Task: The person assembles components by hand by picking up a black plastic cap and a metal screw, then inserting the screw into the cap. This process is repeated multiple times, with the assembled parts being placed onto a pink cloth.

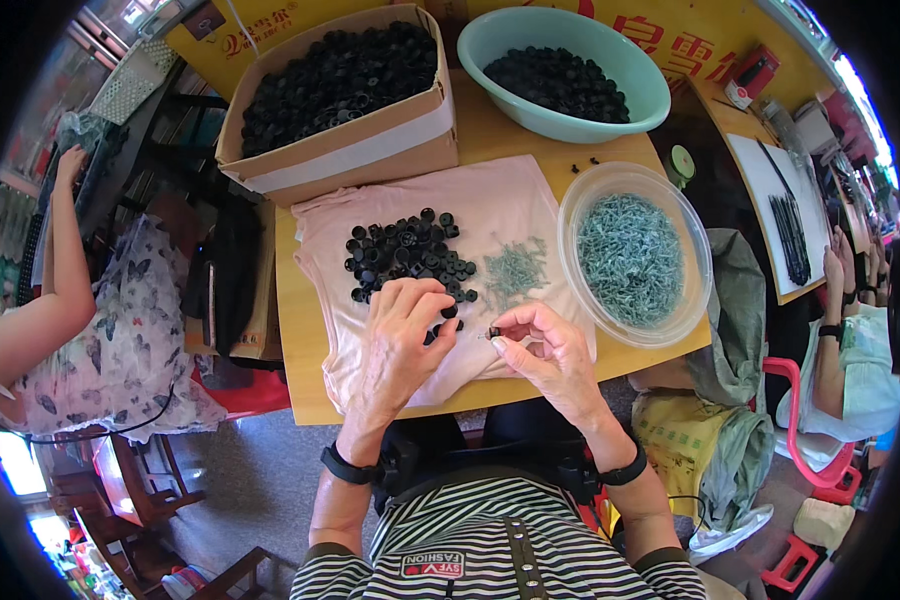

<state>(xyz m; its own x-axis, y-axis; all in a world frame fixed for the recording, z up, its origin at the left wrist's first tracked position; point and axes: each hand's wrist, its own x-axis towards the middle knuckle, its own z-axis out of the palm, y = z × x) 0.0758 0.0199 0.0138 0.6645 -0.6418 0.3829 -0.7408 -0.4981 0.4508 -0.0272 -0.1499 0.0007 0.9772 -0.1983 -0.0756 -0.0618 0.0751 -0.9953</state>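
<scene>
Yellow-topped and crowded, the bench carries a pale pink cloth spread across its middle, with other people seated on either side of it. On the cloth lies a loose pile of small black caps, and just to the right of that a thin scatter of small silvery screws. The left hand rests palm down at the near edge of the pile, its fingers curled over a few black caps and touching them. The right hand is just beside it, its thumb and forefinger pinched on a single small black cap held slightly above the cloth. A clear plastic bowl full of more screws sits at the right end of the bench. Behind the cloth stand a cardboard box heaped with black caps and a pale green basin holding another batch.
</scene>
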